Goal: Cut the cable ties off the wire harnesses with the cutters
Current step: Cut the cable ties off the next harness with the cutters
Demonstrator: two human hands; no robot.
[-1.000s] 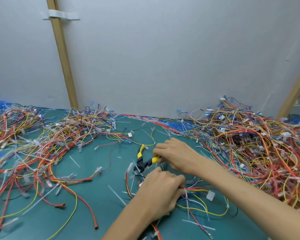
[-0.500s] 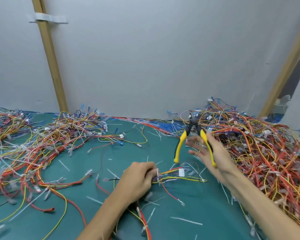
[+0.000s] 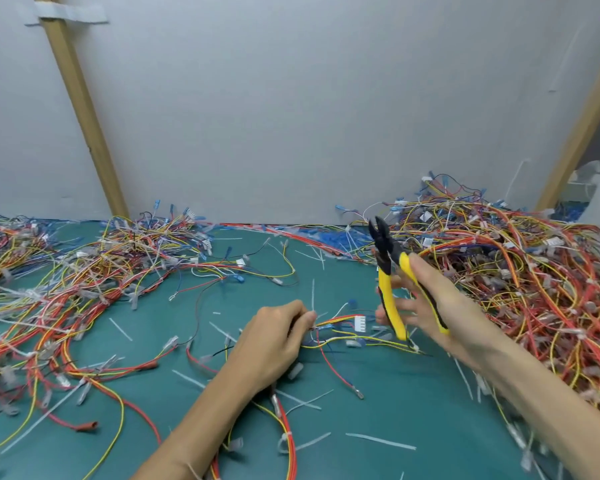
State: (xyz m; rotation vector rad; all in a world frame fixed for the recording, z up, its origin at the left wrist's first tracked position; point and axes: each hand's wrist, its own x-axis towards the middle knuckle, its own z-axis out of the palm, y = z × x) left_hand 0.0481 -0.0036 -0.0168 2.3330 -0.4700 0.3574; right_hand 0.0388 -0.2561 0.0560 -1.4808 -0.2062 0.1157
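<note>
My right hand holds the yellow-handled cutters upright above the green mat, black jaws pointing up and spread apart, thumb along one handle and fingers behind the other. My left hand rests on the mat and pinches a small wire harness with red, yellow and blue wires and a white connector. The harness runs from my left fingers toward the cutters' handle tips. A thin white cable tie piece stands up by my left fingertips.
A big tangle of harnesses fills the right side of the mat; another pile spreads over the left. Cut white tie scraps litter the green mat. A grey wall with wooden battens stands behind.
My right hand lifted the cutters off the harness and moved right, jaws now pointing up. My left hand drew the harness toward the middle of the mat and kept its pinch.
</note>
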